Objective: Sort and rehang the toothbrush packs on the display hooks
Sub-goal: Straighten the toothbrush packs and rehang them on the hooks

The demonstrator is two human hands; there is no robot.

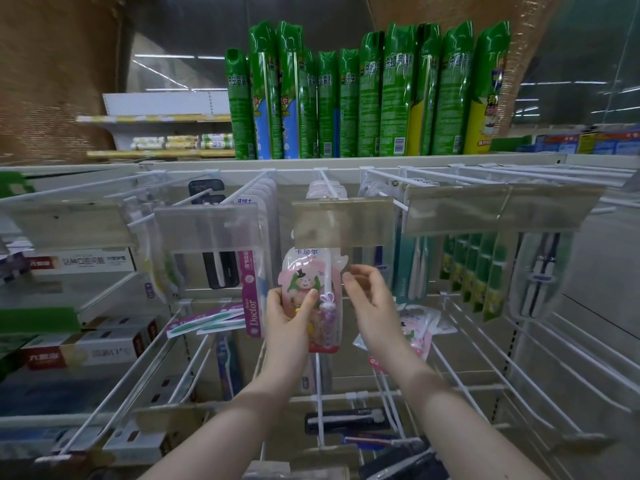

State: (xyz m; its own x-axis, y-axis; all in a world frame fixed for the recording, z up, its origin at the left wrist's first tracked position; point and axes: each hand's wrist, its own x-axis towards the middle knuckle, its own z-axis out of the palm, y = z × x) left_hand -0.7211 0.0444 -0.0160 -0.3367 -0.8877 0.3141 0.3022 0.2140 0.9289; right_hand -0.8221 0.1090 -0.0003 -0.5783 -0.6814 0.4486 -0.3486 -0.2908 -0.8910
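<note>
The pink children's toothbrush pack sits at the centre of the view, upright, its top tucked behind the clear price-tag holder at its 12 o'clock. It looks light: thin card with a glossy blister front (likely slippery, and apt to bend if squeezed), so the flat edges near the top are probably the best hold. The left hand grips it from 7 o'clock, thumb across the front. The right hand, at 3 o'clock, has its fingers curled just beside the pack's edge; whether it pinches the pack I cannot tell. Green packs hang further off at 3 o'clock.
</note>
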